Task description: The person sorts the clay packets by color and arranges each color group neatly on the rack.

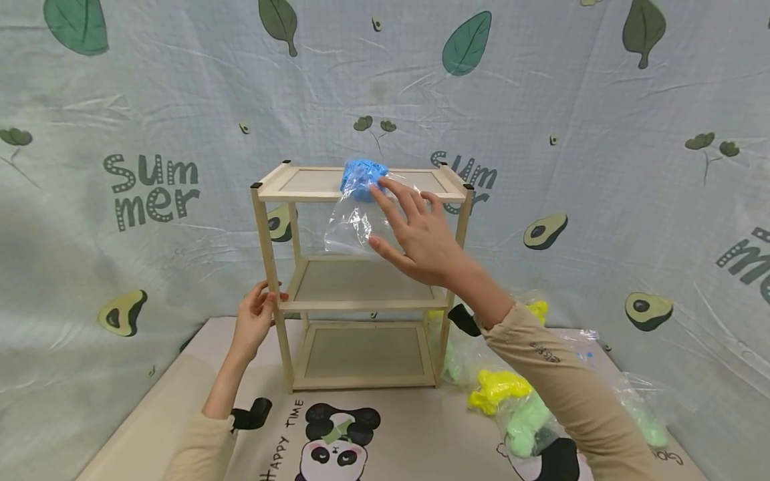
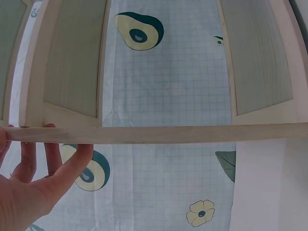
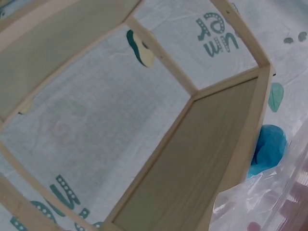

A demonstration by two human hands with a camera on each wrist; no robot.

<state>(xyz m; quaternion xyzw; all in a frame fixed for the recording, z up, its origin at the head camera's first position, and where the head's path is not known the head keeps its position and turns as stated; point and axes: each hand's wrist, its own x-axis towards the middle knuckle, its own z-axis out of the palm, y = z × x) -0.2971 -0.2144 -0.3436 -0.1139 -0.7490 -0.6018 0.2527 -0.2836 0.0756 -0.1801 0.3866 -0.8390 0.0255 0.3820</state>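
A small three-tier wooden shelf (image 1: 363, 305) stands on the table. My left hand (image 1: 254, 319) holds its left front post; in the left wrist view, the fingers of that left hand (image 2: 41, 178) pass behind the post and the thumb is at the image edge. A clear plastic bag with a blue crumpled lump (image 1: 363, 177) lies on the top tier, its loose plastic (image 1: 351, 224) hanging over the front edge. My right hand (image 1: 421, 234), fingers spread, is in front of the bag, fingertips at the lump. In the right wrist view the blue lump (image 3: 269, 147) shows beyond the tier's edge.
Right of the shelf lie several clear bags with yellow lumps (image 1: 498, 389) and pale green lumps (image 1: 526, 424). The tabletop (image 1: 421, 441) has printed pandas. A printed cloth (image 1: 180, 80) hangs behind and at both sides.
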